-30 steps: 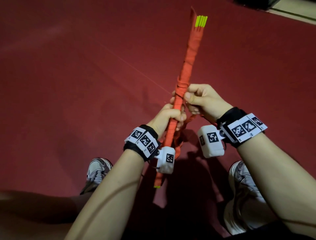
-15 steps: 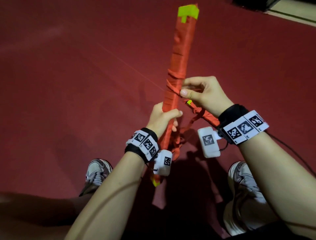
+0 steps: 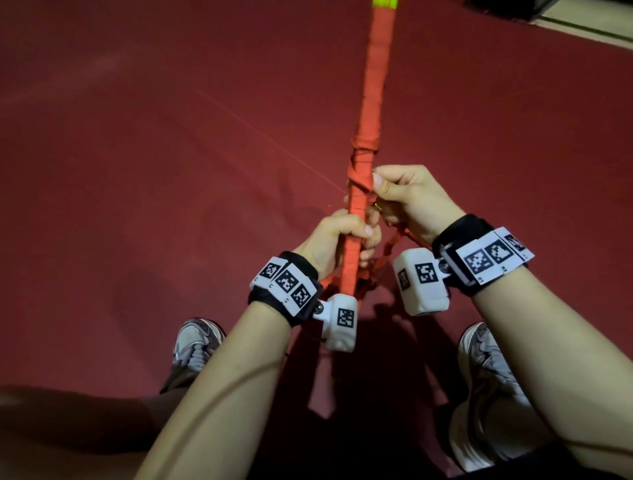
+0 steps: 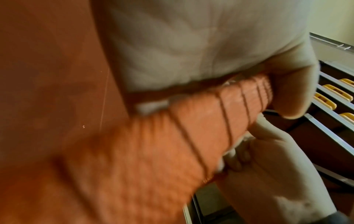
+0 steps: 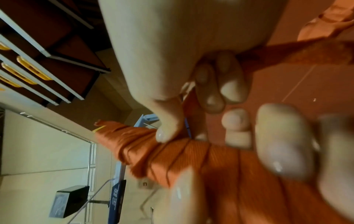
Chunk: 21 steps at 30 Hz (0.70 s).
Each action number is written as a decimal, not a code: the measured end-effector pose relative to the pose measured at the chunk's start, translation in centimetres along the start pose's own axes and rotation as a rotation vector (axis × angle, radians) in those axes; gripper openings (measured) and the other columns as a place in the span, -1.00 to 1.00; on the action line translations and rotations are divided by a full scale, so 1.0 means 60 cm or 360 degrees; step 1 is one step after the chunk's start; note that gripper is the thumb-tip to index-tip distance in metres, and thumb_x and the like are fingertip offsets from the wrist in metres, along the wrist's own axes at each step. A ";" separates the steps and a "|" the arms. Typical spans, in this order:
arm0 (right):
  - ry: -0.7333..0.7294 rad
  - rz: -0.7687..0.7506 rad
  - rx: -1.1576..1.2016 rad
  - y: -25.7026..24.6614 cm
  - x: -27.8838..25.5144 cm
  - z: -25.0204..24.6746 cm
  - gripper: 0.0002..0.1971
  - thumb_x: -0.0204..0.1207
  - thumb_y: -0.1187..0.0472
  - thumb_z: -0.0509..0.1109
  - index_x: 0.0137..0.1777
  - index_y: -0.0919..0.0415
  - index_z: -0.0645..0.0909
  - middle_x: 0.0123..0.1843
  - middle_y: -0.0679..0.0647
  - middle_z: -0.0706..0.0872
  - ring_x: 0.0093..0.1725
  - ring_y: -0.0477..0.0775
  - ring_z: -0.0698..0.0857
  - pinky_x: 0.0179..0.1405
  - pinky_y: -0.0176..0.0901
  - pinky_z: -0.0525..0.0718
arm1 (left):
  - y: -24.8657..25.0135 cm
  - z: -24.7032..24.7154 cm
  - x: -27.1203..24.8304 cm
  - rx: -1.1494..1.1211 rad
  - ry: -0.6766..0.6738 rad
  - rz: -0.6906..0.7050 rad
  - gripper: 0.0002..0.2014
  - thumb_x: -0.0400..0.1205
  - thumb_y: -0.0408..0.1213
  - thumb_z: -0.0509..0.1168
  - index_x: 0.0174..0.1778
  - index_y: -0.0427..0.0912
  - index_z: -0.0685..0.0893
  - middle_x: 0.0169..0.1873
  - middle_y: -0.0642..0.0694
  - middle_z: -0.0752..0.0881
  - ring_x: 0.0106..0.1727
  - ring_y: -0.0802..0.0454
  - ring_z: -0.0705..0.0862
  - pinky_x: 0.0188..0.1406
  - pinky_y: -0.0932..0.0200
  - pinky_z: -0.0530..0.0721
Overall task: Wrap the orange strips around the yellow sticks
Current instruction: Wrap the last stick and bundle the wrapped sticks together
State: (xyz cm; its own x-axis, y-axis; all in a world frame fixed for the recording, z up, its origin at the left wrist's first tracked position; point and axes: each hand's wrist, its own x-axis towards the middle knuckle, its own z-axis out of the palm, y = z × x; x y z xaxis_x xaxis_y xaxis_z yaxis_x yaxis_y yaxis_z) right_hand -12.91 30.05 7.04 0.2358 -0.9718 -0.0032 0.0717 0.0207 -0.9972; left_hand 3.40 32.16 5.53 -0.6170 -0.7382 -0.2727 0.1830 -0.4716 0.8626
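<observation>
A bundle of yellow sticks (image 3: 386, 2) stands nearly upright in the head view, covered along most of its length by wound orange strip (image 3: 375, 78); only the yellow tips show at the top edge. My left hand (image 3: 337, 236) grips the wrapped bundle (image 4: 201, 128) low down, fingers curled round it. Just above it, my right hand (image 3: 404, 195) pinches the orange strip against the bundle (image 5: 172, 157) with thumb and fingers. The loose tail of the strip (image 3: 390, 246) hangs twisted below my right hand, toward the floor.
Dark red floor (image 3: 171, 171) lies all around. My two grey shoes (image 3: 195, 342) (image 3: 486, 363) stand below the hands. A paler floor strip (image 3: 589, 27) runs at the top right. Shelves with yellow handles (image 5: 32, 69) show in the wrist views.
The bundle has been turned and pushed up, so its yellow tips now reach the top edge. My right hand has come back against the bundle, and the left hand still grips it low down.
</observation>
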 end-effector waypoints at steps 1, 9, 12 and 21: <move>0.0098 -0.0031 -0.0049 -0.003 -0.001 0.007 -0.81 0.68 0.16 0.38 -0.07 0.23 0.77 -0.41 0.30 0.51 -0.63 -0.08 0.28 -0.65 -0.33 0.24 | 0.001 0.002 0.001 -0.0008 0.0083 0.0005 -0.69 0.24 -0.32 0.39 -0.12 -0.18 0.51 -0.42 -0.14 0.53 -0.48 -0.03 0.51 -0.41 0.14 0.58; 0.0583 -0.0304 -0.0546 -0.005 0.011 0.010 -0.93 0.46 0.13 0.62 -0.18 0.11 0.86 -0.26 0.02 0.87 -0.22 -0.01 0.79 -0.08 0.04 0.78 | 0.002 0.025 0.022 0.0120 0.0816 0.0268 -0.66 0.33 -0.34 0.29 -0.03 -0.44 0.69 -0.18 -0.43 0.74 -0.20 -0.37 0.70 -0.20 -0.21 0.64; 0.0196 -0.0278 -0.0421 -0.018 0.005 0.020 -0.89 0.52 0.24 0.58 -0.03 0.28 0.81 -0.37 -0.04 0.79 -0.44 0.01 0.64 -0.44 -0.18 0.50 | 0.006 0.013 0.015 -0.0153 0.0745 0.0308 -0.74 0.24 -0.38 0.12 -0.28 -0.45 0.61 -0.45 -0.32 0.68 -0.43 -0.21 0.67 -0.35 0.01 0.68; -0.0551 0.0209 0.0160 -0.006 -0.001 -0.028 -0.22 0.28 -0.06 0.73 0.49 0.13 0.57 -0.35 0.06 0.51 -0.57 -0.17 0.25 -0.63 -0.33 0.17 | 0.023 -0.011 -0.015 -0.0134 -0.0168 -0.0111 -0.73 0.29 -0.26 0.00 -0.21 -0.31 0.46 -0.49 -0.32 0.57 -0.50 -0.21 0.60 -0.40 0.07 0.68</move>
State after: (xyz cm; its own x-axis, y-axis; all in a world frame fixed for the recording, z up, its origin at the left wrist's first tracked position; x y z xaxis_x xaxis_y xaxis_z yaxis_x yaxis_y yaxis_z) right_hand -14.60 29.72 7.30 0.5617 -0.8227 -0.0878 0.1096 0.1792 -0.9777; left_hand 4.67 31.86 6.69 -0.7066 -0.6497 -0.2804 0.1980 -0.5619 0.8031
